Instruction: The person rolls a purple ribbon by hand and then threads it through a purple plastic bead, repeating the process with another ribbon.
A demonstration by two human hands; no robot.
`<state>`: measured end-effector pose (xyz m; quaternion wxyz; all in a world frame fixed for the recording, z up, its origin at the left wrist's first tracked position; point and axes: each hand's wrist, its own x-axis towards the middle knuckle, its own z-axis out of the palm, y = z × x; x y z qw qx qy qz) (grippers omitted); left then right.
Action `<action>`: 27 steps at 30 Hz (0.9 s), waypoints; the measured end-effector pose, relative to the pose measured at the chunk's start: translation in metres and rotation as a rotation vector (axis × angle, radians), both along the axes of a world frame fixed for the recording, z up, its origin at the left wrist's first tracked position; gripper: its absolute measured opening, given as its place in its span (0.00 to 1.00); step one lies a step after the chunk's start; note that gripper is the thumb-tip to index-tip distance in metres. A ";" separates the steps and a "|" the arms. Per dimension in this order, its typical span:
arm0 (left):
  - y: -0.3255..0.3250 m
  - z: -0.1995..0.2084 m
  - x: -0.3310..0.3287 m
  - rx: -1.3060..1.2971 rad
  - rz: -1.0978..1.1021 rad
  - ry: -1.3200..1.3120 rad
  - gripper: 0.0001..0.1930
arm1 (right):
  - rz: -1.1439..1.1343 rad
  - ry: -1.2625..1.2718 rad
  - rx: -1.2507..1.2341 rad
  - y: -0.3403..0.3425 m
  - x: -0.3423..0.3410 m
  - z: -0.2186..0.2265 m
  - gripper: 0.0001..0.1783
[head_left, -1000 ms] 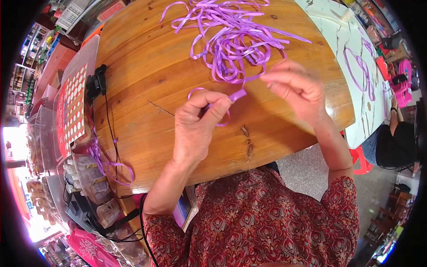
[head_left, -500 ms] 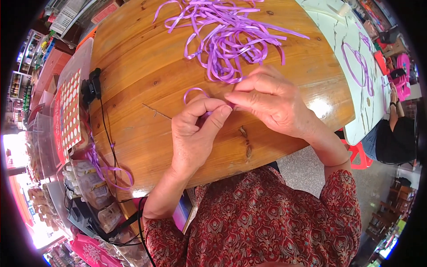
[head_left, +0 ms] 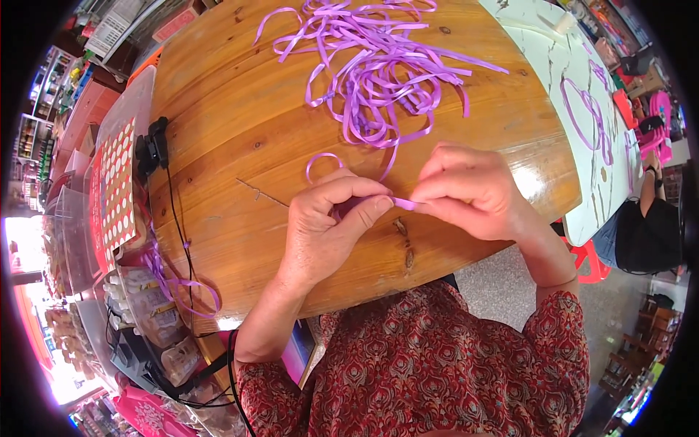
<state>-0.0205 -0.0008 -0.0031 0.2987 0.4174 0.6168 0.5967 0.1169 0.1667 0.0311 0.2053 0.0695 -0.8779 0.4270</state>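
Between my hands a short length of shiny purple ribbon point(head_left: 405, 204) is stretched just above the wooden table point(head_left: 233, 240). My left hand point(head_left: 328, 218) is closed, pinching the ribbon between thumb and forefinger. My right hand point(head_left: 470, 191) is closed too, its fingertips gripping the ribbon's other side. A ribbon loop shows beyond my left hand, and a strand runs up toward the pile. A thin needle-like metal tool point(head_left: 261, 191) sticks out left of my left hand; its near end is hidden there. Farther off lies a tangled pile of purple ribbons point(head_left: 386, 73).
A black clamp point(head_left: 153, 146) with a cable is on the left table edge, near a dotted red sheet point(head_left: 118, 193) and hanging purple ribbons point(head_left: 171, 273). On the right, a white marbled table point(head_left: 542, 54) holds ribbon loops point(head_left: 586, 116); another person's arm point(head_left: 648, 191) is beside it.
My right hand has moved right, away from my left, and the ribbon between them now shows. My left hand still pinches it.
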 end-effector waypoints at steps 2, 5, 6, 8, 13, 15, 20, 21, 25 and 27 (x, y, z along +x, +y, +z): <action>0.000 0.003 0.001 0.017 0.006 -0.202 0.05 | 0.019 -0.084 -0.191 0.006 0.007 0.002 0.07; 0.004 0.009 0.010 0.029 0.056 -0.416 0.05 | 0.063 -0.249 -0.508 0.006 0.008 -0.002 0.06; 0.005 0.008 0.011 0.022 0.056 -0.419 0.05 | 0.061 -0.250 -0.769 0.001 0.006 -0.006 0.07; 0.011 0.004 0.011 0.046 0.075 -0.658 0.05 | 0.117 -0.215 -1.171 -0.003 0.001 -0.018 0.09; 0.012 -0.008 0.017 0.095 0.127 -0.720 0.06 | 0.076 -0.150 -1.136 -0.016 -0.012 -0.033 0.11; 0.012 -0.010 0.025 0.124 0.158 -0.664 0.06 | 0.030 -0.132 -1.013 -0.016 -0.012 -0.032 0.12; 0.011 -0.009 0.034 0.236 0.226 -0.506 0.06 | -0.209 0.185 0.114 -0.016 -0.012 -0.028 0.19; 0.011 -0.011 0.035 0.233 0.227 -0.508 0.06 | -0.209 0.183 0.111 -0.016 -0.011 -0.028 0.19; 0.015 -0.013 0.040 0.251 0.279 -0.301 0.07 | -0.274 0.262 0.210 -0.020 -0.013 -0.031 0.20; 0.016 -0.015 0.040 0.241 0.297 -0.303 0.07 | -0.294 0.281 0.225 -0.023 -0.014 -0.031 0.20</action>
